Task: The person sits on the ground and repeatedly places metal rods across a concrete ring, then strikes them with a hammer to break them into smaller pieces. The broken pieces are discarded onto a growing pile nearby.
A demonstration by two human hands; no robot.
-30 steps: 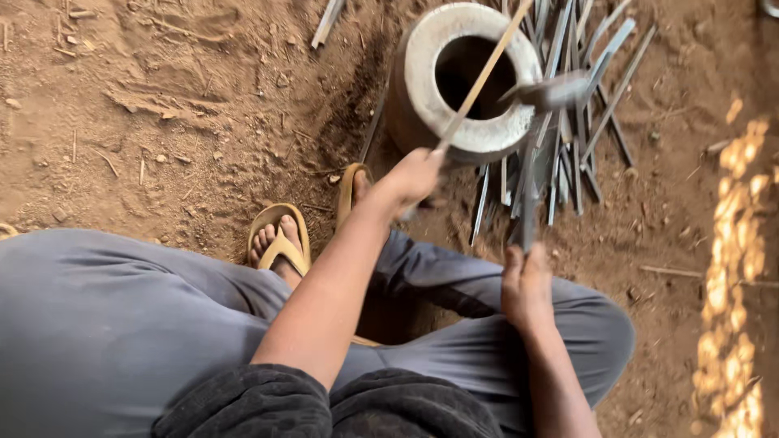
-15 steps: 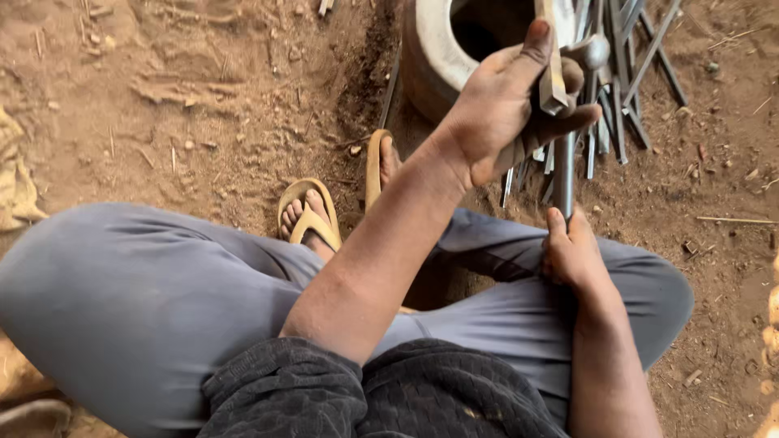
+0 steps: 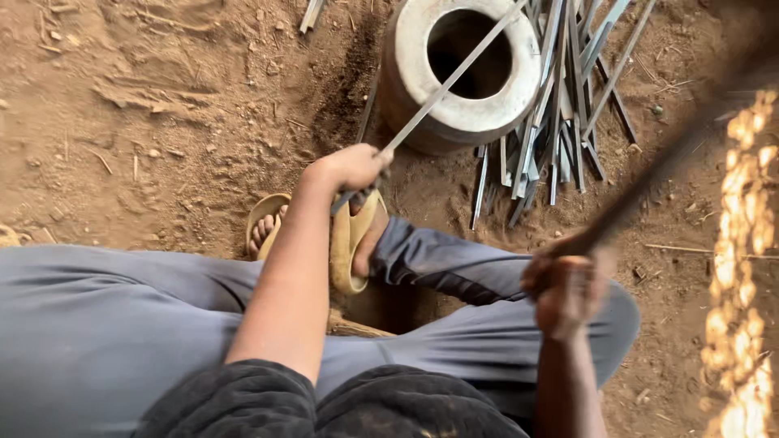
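My left hand (image 3: pixel 350 169) is closed around the near end of a long flat metal strip (image 3: pixel 454 77). The strip slants up and to the right, lying across the rim of a thick hollow ring block (image 3: pixel 414 49). My right hand (image 3: pixel 565 285) grips the handle of a hammer (image 3: pixel 649 182). The hammer is a dark motion-blurred streak rising toward the upper right, away from the block; its head is not visible. I sit on dirt ground with my grey-trousered legs crossed.
Several metal strips (image 3: pixel 560 122) lie heaped on the ground just right of the ring block. My feet in yellow sandals (image 3: pixel 350 243) rest below the left hand. Bright glowing patches (image 3: pixel 742 268) run down the right edge. Loose brown earth surrounds everything.
The left hand came down from the block's rim and now holds the strip laid across the block. The right hand has swung the hammer up and to the right. The view shifted slightly.
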